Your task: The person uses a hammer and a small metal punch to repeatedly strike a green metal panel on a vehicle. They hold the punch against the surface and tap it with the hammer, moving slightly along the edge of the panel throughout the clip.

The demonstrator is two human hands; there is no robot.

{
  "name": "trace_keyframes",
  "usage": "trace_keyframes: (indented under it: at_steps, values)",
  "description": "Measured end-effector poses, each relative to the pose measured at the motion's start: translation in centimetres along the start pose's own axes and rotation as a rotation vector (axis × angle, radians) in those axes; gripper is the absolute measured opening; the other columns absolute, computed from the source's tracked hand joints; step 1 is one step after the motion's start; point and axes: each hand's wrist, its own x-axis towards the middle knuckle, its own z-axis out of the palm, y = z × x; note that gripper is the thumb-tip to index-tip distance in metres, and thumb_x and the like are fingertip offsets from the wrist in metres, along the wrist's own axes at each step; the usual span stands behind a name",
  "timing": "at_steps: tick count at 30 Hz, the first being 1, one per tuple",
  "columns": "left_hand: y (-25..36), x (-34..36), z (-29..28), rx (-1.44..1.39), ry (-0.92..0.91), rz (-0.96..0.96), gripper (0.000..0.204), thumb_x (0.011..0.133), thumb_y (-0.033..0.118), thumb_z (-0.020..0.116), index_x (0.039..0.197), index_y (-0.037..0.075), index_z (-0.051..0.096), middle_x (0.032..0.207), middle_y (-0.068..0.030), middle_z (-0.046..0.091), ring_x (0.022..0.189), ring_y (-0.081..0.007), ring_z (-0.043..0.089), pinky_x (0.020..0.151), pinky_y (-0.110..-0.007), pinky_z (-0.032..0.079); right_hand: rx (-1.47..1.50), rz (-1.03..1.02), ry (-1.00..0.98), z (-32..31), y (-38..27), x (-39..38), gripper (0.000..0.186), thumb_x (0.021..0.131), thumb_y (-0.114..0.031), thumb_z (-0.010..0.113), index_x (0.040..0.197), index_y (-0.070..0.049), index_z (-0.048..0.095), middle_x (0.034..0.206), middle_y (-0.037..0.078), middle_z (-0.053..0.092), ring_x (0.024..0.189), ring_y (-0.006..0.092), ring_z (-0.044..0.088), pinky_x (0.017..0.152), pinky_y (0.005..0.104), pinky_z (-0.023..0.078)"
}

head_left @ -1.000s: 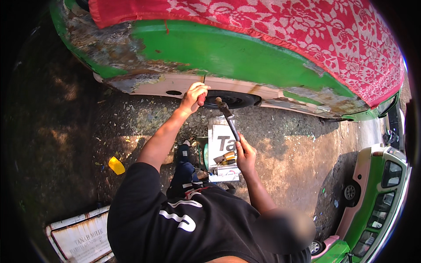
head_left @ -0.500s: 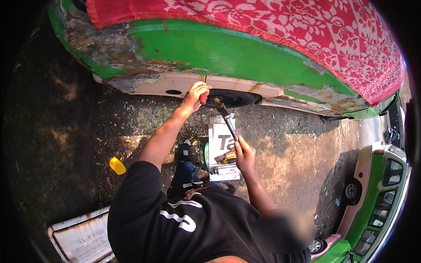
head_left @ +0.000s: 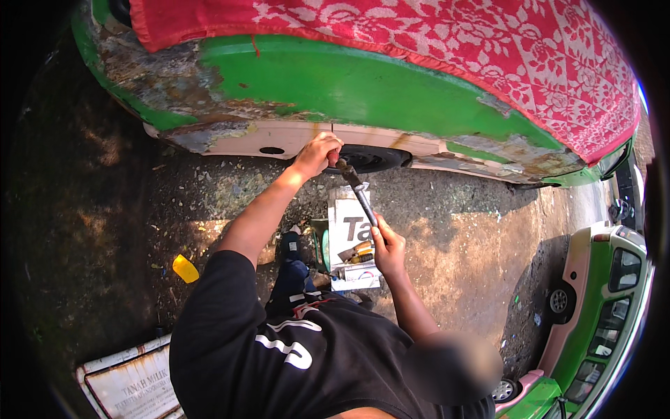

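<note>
My left hand [head_left: 316,156] is closed round a tool with a red handle [head_left: 333,158], held at the pale lower body of a green vehicle [head_left: 335,77], just by the wheel [head_left: 373,158]. The working end of that tool is hidden, so its kind is unclear. In my right hand [head_left: 390,248] is a hammer [head_left: 363,200] with a dark handle, slanting up and to the left. Its head meets or nearly meets the end of the red handle; whether they touch I cannot tell.
A red floral cloth [head_left: 453,49] covers the vehicle's top. Below my hands a white printed board [head_left: 342,241] bears several tools. A yellow piece [head_left: 185,268] lies on the ground at left, near a rusty white sign [head_left: 132,391]. Another green vehicle [head_left: 593,307] stands at right.
My left hand and the red-handled tool have shifted slightly right. The gap between the hammer head and the red handle has closed or nearly closed. The whole view has shifted slightly.
</note>
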Motion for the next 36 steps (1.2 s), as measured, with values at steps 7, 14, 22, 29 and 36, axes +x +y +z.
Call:
trace_keyframes:
  at_steps: [7,14,22,29,36]
  values:
    - [-0.3,0.1,-0.3,0.017,-0.024,-0.022,0.031,0.064,-0.012,0.062,0.092,0.003,0.059,0.085,-0.0047,0.062,0.103,-0.0267,0.059,0.087,-0.037,0.048,-0.036,-0.080,0.010,-0.1,-0.3,0.7,0.034,0.093,-0.005,0.061,0.126,0.000,0.061,0.106,0.021,0.070,0.089,0.0207,0.070,0.077,0.0291,0.052]
    - [0.9,0.3,-0.4,-0.024,-0.015,-0.044,0.037,0.064,-0.011,0.064,0.099,0.004,0.062,0.088,-0.0037,0.061,0.107,-0.0237,0.056,0.087,-0.035,0.047,-0.056,-0.115,-0.002,0.0,-0.3,1.3,0.033,0.092,-0.005,0.062,0.125,-0.001,0.062,0.100,0.020,0.070,0.079,0.0195,0.069,0.072,0.0296,0.052]
    - [0.5,0.6,-0.4,0.030,-0.041,-0.037,0.037,0.066,-0.010,0.065,0.100,0.004,0.063,0.090,-0.0028,0.062,0.108,-0.0237,0.056,0.085,-0.035,0.049,-0.077,-0.126,0.014,0.0,-0.1,1.3,0.034,0.091,-0.005,0.062,0.125,-0.001,0.062,0.103,0.019,0.070,0.082,0.0239,0.070,0.074,0.0324,0.053]
    - [0.3,1.3,-0.4,-0.066,-0.076,-0.119,0.026,0.067,-0.012,0.062,0.087,0.004,0.059,0.097,-0.0067,0.067,0.107,-0.0273,0.060,0.088,-0.038,0.051,-0.184,-0.132,0.042,1.5,2.4,2.5,0.032,0.091,-0.009,0.063,0.124,-0.008,0.064,0.092,0.019,0.069,0.075,0.0315,0.068,0.067,0.0361,0.052]
    - [0.4,0.3,0.6,-0.035,-0.020,-0.061,0.026,0.067,-0.014,0.061,0.087,0.003,0.059,0.093,-0.0055,0.065,0.106,-0.0221,0.058,0.077,-0.031,0.050,-0.039,-0.051,0.068,0.3,0.4,0.7,0.032,0.093,-0.003,0.060,0.124,0.003,0.061,0.111,0.020,0.069,0.100,0.0238,0.070,0.086,0.0317,0.052]
